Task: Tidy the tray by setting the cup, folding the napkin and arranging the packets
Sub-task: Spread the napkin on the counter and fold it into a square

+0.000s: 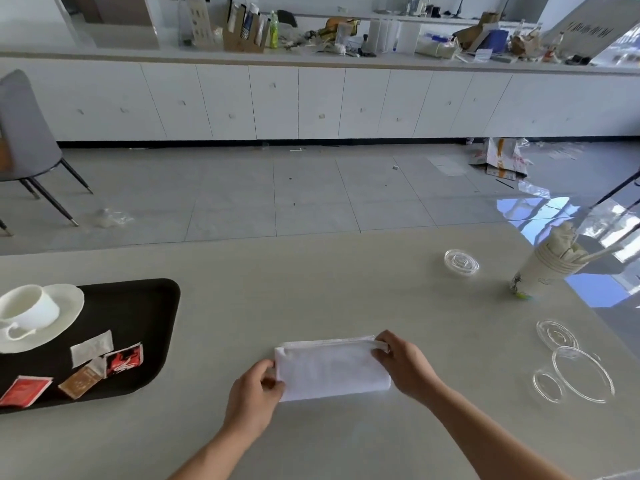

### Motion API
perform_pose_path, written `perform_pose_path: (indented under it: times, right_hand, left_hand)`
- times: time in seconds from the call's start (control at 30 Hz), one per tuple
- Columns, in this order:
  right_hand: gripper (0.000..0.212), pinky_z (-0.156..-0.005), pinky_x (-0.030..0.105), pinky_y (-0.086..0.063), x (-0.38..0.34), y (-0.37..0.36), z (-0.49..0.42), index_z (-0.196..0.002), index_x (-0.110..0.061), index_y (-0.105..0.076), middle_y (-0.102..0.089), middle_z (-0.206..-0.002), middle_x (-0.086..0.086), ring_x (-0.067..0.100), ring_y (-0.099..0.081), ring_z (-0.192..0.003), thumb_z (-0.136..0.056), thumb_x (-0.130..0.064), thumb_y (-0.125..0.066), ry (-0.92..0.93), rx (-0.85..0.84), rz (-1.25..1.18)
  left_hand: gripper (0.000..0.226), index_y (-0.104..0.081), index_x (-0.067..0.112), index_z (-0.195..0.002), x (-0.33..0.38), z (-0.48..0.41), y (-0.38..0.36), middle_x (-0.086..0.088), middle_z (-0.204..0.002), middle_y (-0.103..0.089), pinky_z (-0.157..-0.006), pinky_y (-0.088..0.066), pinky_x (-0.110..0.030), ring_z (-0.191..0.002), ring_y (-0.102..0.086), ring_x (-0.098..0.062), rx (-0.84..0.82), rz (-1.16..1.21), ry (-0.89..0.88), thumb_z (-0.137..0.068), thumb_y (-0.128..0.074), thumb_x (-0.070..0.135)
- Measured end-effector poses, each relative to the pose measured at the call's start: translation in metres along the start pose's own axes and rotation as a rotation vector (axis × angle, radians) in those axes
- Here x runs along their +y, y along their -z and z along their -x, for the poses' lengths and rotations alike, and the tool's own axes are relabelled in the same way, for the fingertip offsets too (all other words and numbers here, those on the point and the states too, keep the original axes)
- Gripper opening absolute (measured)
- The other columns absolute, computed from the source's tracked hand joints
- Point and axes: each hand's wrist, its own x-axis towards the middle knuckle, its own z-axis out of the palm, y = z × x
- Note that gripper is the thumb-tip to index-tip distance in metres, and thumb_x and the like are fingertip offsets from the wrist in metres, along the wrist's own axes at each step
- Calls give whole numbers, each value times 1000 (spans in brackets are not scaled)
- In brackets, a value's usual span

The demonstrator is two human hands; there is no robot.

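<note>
Far off to the left of both hands, the black tray [152, 341] sits on the tabletop [346, 278] with the white cup [29, 311] upright on its saucer [67, 308] at the back and the packets [90, 367] scattered loosely nearer the front edge: a white one, a red-and-black one, a brown one and a red one, some overlapping. Nearer in, the left hand [254, 398] pinches the left end of the white napkin [330, 370], thumb on top and fingers [273, 384] closed on the cloth. The napkin lies flat on the tabletop between the two hands, already doubled into a long band with layered edges showing along its far side. At its right end the right hand [403, 363] grips the far corner, fingers closed over the edge there. The step in hand looks like the napkin fold, with the packets left to arrange. To fold well, both ends should be held level, the edges lined up before pressing, and the crease smoothed flat from the middle outward so that the layers do not slip. Further right of the right hand lie clear plastic lids [581, 374] and a stack of paper cups [547, 268], well apart from the work.
</note>
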Motion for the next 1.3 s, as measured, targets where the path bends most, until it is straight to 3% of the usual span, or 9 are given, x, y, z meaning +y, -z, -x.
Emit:
perform_pose_path:
  times: [0.23,0.5,0.6,0.7,0.83,0.97,1.07,1.17,1.3]
  right_hand:
    - [9,-70,33,-46,-9,-16,-32,-99,-18,-64,-64,-99,1,29,-63,-90,-93,-24,-61,12,69,124]
    - [11,-67,31,-46,5,-27,-37,-96,-23,-61,-53,-99,-3,24,-60,-95,-93,-33,-58,-78,101,165]
    - [13,-72,32,-48,9,-29,-37,-99,-23,-59,-58,-103,-2,24,-60,-100,-92,-34,-60,-109,99,142]
    - [26,-79,33,-51,10,-30,-34,-117,-24,-57,-59,-116,-1,23,-60,-108,-93,-34,-61,-107,115,110]
    - [43,-93,36,-52,10,-36,-13,-135,-23,-52,-54,-138,-5,22,-49,-127,-94,-34,-58,115,281,250]
    - [58,-120,40,-19,4,-60,3,-153,-25,-33,-25,-163,-8,20,-19,-152,-101,-52,-37,423,168,482]
    - [76,-122,44,-2,5,-72,-2,-158,-20,-18,-7,-166,-6,20,2,-154,-98,-67,-18,352,71,557]
    - [84,-122,43,4,16,-75,-4,-159,-17,-8,5,-166,-5,17,13,-153,-95,-72,-13,273,30,585]
    - [84,-122,44,-2,23,-75,-4,-158,-12,-12,-2,-167,0,18,6,-154,-98,-70,-18,279,24,596]
  left_hand:
    - [24,-68,26,-99,-7,-6,-6,8,-71,-66,-61,-41,-21,-69,-61,-6,86,10,100,-78,-73,16]
    - [17,-70,25,-90,-7,-14,-15,11,-63,-65,-53,-38,-16,-64,-60,-2,176,29,190,-77,-70,15]
    - [19,-69,25,-94,-9,-13,-20,10,-68,-66,-57,-40,-23,-68,-63,-11,206,15,175,-78,-68,13]
    - [26,-68,23,-98,-11,-9,-25,5,-86,-61,-67,-46,-29,-81,-62,-20,262,-154,6,-75,-70,10]
    - [45,-65,18,-116,-14,-12,-37,-11,-124,-59,-94,-47,-43,-113,-57,-33,223,-536,-530,-71,-71,14]
    - [62,-42,13,-144,-15,-27,-46,-11,-155,-34,-112,-21,-48,-143,-30,-32,39,-785,-655,-89,-47,43]
    - [71,-37,10,-146,-19,-35,-48,-11,-157,-28,-112,-16,-49,-145,-25,-31,-30,-867,-557,-91,-35,55]
    - [75,-35,10,-147,-25,-38,-51,-12,-157,-26,-113,-16,-51,-145,-23,-30,-60,-887,-522,-91,-33,59]
    - [75,-32,12,-149,-27,-38,-53,-11,-158,-24,-113,-17,-52,-146,-21,-29,-72,-873,-497,-92,-31,60]
